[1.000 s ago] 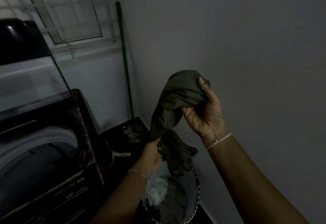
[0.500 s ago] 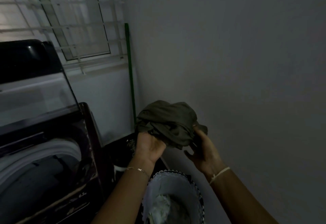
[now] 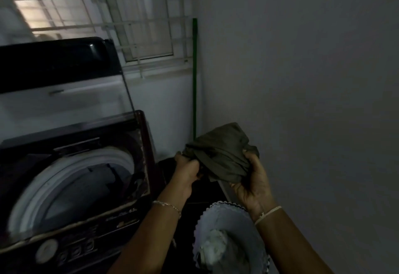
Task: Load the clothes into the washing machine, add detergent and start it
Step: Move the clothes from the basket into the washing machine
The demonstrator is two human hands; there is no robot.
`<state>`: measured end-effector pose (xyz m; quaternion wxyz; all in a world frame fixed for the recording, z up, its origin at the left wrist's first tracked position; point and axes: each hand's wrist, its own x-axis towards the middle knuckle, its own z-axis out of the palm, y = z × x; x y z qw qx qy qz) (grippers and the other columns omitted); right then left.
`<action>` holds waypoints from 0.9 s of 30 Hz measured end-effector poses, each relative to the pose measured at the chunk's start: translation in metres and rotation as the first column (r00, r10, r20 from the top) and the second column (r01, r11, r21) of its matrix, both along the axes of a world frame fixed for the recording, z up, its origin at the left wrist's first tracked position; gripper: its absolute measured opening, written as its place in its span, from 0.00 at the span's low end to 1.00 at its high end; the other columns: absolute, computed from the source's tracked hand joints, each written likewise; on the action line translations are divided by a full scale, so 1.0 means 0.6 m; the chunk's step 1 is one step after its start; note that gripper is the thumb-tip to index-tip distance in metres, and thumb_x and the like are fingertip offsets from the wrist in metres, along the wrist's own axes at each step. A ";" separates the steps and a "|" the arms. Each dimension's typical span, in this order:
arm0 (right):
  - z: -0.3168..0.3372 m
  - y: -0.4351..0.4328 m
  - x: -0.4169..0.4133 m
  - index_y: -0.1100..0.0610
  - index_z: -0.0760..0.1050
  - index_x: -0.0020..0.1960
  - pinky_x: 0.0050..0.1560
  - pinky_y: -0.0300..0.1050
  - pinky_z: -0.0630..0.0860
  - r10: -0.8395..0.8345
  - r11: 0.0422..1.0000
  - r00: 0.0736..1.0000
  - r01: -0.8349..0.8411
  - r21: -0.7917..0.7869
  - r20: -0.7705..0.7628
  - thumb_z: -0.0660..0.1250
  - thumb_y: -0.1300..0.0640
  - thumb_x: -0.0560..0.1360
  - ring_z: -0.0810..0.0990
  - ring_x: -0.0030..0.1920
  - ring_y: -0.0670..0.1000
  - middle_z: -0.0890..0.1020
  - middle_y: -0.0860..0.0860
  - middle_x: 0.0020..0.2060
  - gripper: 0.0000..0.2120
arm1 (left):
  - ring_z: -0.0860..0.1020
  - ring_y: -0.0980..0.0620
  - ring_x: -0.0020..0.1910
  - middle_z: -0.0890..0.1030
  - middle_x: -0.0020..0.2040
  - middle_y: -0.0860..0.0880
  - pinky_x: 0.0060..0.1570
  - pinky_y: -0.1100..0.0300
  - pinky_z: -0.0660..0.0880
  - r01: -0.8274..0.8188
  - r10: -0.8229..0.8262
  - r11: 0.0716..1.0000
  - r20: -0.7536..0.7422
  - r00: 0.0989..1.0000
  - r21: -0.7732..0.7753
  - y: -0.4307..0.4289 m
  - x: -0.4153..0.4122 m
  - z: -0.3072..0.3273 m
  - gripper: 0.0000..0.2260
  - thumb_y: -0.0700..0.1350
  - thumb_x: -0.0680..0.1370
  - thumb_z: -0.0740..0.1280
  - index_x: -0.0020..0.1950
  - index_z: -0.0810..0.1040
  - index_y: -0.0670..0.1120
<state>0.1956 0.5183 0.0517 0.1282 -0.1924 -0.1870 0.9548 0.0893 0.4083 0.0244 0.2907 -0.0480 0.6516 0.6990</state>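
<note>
- Both hands are on one garment: the left hand (image 3: 186, 171) fists a fold at its left edge; the right hand (image 3: 252, 184) cups the bundle from below, fingers curled into the cloth; the olive garment (image 3: 222, 152) is bunched between them, in the air just right of the washing machine (image 3: 121, 211) and above the laundry basket (image 3: 207, 211).
- Soft, light and floppy by the look; nothing stiff or fragile; loose ends could trail, so a gathered handful at the middle seems the best hold.
- Lid (image 3: 54, 64) stands up, drum open at left; pale clothes (image 3: 213, 250) lie in the near basket.
- Dim room; grey wall (image 3: 302, 79) on the right; green pole (image 3: 195, 75) in the far corner; barred window (image 3: 108, 14) beyond.
</note>
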 end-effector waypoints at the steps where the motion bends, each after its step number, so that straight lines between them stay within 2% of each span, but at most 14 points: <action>1: -0.006 -0.009 -0.009 0.64 0.85 0.41 0.47 0.52 0.81 0.012 1.000 1.000 -0.012 -0.024 -0.006 0.61 0.56 0.76 0.85 0.42 0.56 0.85 0.60 0.46 0.16 | 0.77 0.48 0.58 0.73 0.67 0.46 0.54 0.51 0.78 -0.063 0.061 0.998 -0.073 0.995 -0.029 -0.021 -0.007 -0.005 0.34 0.43 0.73 0.70 0.75 0.57 0.54; 3: -0.014 -0.033 -0.027 0.64 0.84 0.46 0.46 0.50 0.83 0.062 0.996 0.998 -0.063 -0.069 -0.012 0.62 0.55 0.76 0.85 0.44 0.56 0.84 0.60 0.49 0.15 | 0.72 0.49 0.66 0.67 0.72 0.49 0.66 0.48 0.71 -0.108 0.089 0.992 -0.265 0.960 -0.058 -0.068 -0.016 -0.014 0.43 0.44 0.68 0.75 0.76 0.54 0.56; 5: -0.020 -0.061 -0.045 0.64 0.80 0.56 0.47 0.50 0.82 0.120 0.989 0.993 -0.119 -0.083 0.009 0.67 0.54 0.72 0.84 0.48 0.56 0.82 0.60 0.55 0.17 | 0.69 0.52 0.68 0.66 0.71 0.54 0.70 0.49 0.66 -0.066 0.065 0.998 -0.308 0.949 0.008 -0.113 -0.009 -0.001 0.42 0.43 0.69 0.74 0.76 0.55 0.56; 7: -0.030 -0.093 -0.062 0.63 0.76 0.63 0.51 0.52 0.81 0.167 0.983 0.986 -0.165 -0.079 0.020 0.73 0.53 0.65 0.82 0.54 0.57 0.80 0.60 0.60 0.29 | 0.74 0.51 0.66 0.74 0.68 0.52 0.68 0.48 0.69 0.029 0.009 0.989 -0.251 0.968 0.148 -0.152 -0.004 0.018 0.32 0.43 0.70 0.69 0.73 0.66 0.53; 9: -0.030 -0.126 -0.077 0.62 0.74 0.66 0.54 0.54 0.80 0.215 0.976 0.976 -0.213 -0.049 0.038 0.73 0.53 0.65 0.80 0.58 0.58 0.79 0.59 0.61 0.31 | 0.77 0.51 0.63 0.79 0.64 0.50 0.66 0.48 0.71 0.114 -0.062 0.952 -0.184 0.981 0.283 -0.187 -0.001 0.034 0.22 0.45 0.74 0.66 0.68 0.73 0.50; 10: -0.028 -0.143 -0.085 0.62 0.74 0.66 0.57 0.55 0.78 0.241 0.970 0.970 -0.240 -0.026 0.043 0.72 0.53 0.65 0.79 0.60 0.58 0.79 0.59 0.61 0.31 | 0.77 0.51 0.63 0.79 0.64 0.50 0.65 0.48 0.72 0.119 -0.076 0.934 -0.139 0.987 0.336 -0.202 0.000 0.044 0.20 0.49 0.75 0.67 0.67 0.74 0.50; 12: -0.024 -0.179 -0.100 0.62 0.74 0.66 0.60 0.56 0.75 0.312 0.950 0.949 -0.313 0.018 0.047 0.76 0.53 0.62 0.77 0.62 0.58 0.79 0.60 0.62 0.34 | 0.77 0.50 0.63 0.79 0.64 0.49 0.60 0.51 0.75 0.085 -0.054 0.935 -0.100 0.994 0.344 -0.231 -0.005 0.051 0.25 0.60 0.72 0.68 0.66 0.75 0.51; 13: -0.023 -0.197 -0.110 0.63 0.74 0.66 0.61 0.57 0.74 0.347 0.937 0.936 -0.349 0.033 0.056 0.76 0.54 0.63 0.77 0.62 0.58 0.78 0.60 0.62 0.34 | 0.77 0.49 0.63 0.78 0.64 0.48 0.58 0.52 0.76 0.083 -0.045 0.942 -0.122 0.992 0.325 -0.244 -0.009 0.054 0.29 0.62 0.70 0.70 0.67 0.74 0.50; 15: -0.018 -0.234 -0.132 0.63 0.73 0.66 0.61 0.56 0.74 0.392 0.916 0.917 -0.396 0.061 0.070 0.69 0.54 0.70 0.76 0.63 0.57 0.78 0.60 0.62 0.27 | 0.78 0.48 0.62 0.79 0.64 0.46 0.55 0.55 0.78 0.039 0.007 0.957 -0.154 0.988 0.289 -0.278 -0.024 0.060 0.36 0.60 0.64 0.76 0.68 0.73 0.48; 16: -0.013 -0.254 -0.144 0.62 0.74 0.66 0.62 0.55 0.74 0.407 0.908 0.911 -0.412 0.082 0.068 0.66 0.54 0.72 0.77 0.63 0.57 0.79 0.60 0.62 0.24 | 0.79 0.48 0.60 0.79 0.63 0.45 0.53 0.56 0.78 0.010 0.038 0.959 -0.166 0.985 0.284 -0.298 -0.036 0.059 0.35 0.57 0.63 0.78 0.67 0.74 0.47; 19: 0.002 -0.325 -0.189 0.60 0.75 0.65 0.66 0.53 0.72 0.422 0.886 0.903 -0.429 0.179 0.073 0.66 0.54 0.73 0.78 0.62 0.57 0.80 0.59 0.61 0.22 | 0.82 0.47 0.56 0.83 0.58 0.45 0.50 0.59 0.79 -0.016 0.089 0.948 -0.217 0.972 0.318 -0.368 -0.076 0.063 0.19 0.46 0.68 0.75 0.58 0.81 0.48; 20: 0.005 -0.351 -0.205 0.60 0.74 0.66 0.67 0.53 0.71 0.418 0.880 0.905 -0.424 0.214 0.076 0.66 0.53 0.73 0.77 0.63 0.57 0.79 0.59 0.61 0.23 | 0.81 0.47 0.56 0.83 0.57 0.45 0.52 0.58 0.79 -0.017 0.095 0.945 -0.223 0.970 0.327 -0.394 -0.090 0.065 0.18 0.44 0.69 0.75 0.58 0.80 0.48; 23: -0.007 -0.424 -0.252 0.57 0.74 0.67 0.68 0.53 0.69 0.431 0.856 0.898 -0.438 0.275 0.089 0.66 0.50 0.74 0.77 0.63 0.56 0.79 0.57 0.62 0.23 | 0.80 0.45 0.59 0.82 0.59 0.44 0.55 0.55 0.78 -0.047 0.128 0.940 -0.221 0.967 0.337 -0.470 -0.136 0.063 0.24 0.44 0.70 0.74 0.65 0.76 0.44; 27: -0.031 -0.499 -0.312 0.58 0.77 0.64 0.65 0.53 0.73 0.489 0.840 0.867 -0.499 0.214 0.100 0.63 0.46 0.74 0.78 0.62 0.56 0.79 0.59 0.62 0.23 | 0.80 0.47 0.58 0.82 0.59 0.45 0.60 0.53 0.76 -0.005 0.070 0.955 -0.207 0.976 0.297 -0.547 -0.183 0.052 0.22 0.46 0.72 0.70 0.65 0.76 0.43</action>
